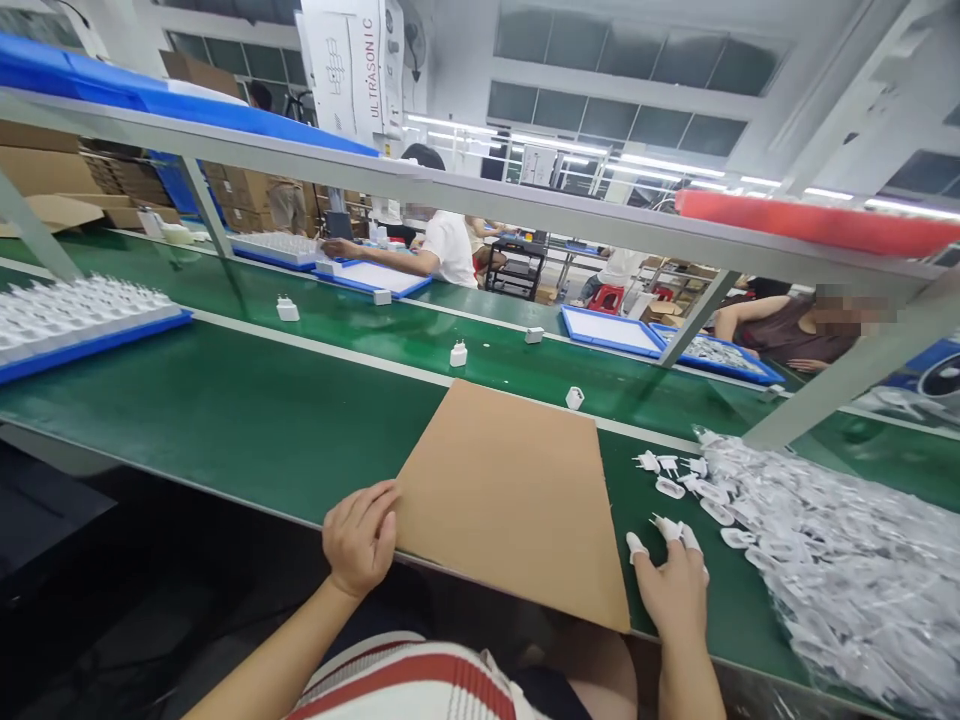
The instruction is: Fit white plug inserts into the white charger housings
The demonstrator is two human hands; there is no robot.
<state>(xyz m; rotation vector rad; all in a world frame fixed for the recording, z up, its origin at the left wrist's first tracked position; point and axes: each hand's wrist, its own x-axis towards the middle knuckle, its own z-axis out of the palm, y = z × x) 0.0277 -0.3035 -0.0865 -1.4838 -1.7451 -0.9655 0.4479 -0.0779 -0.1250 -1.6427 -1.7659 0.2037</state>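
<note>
A brown cardboard sheet (510, 490) lies flat on the green bench (225, 410) in front of me, its near edge hanging over the bench's front. My left hand (361, 538) rests at the sheet's near left corner, fingers curled against its edge. My right hand (670, 582) lies on the green surface just right of the sheet, fingers spread, with white covers on the fingertips. Small white plug parts (679, 478) lie scattered just beyond my right hand.
A clear bag heaped with white parts (840, 560) fills the right. White chargers (458, 353) ride the far green belt. A blue tray of white parts (75, 320) sits left. Grey frame struts (840, 385) cross overhead. Other people work across the belt.
</note>
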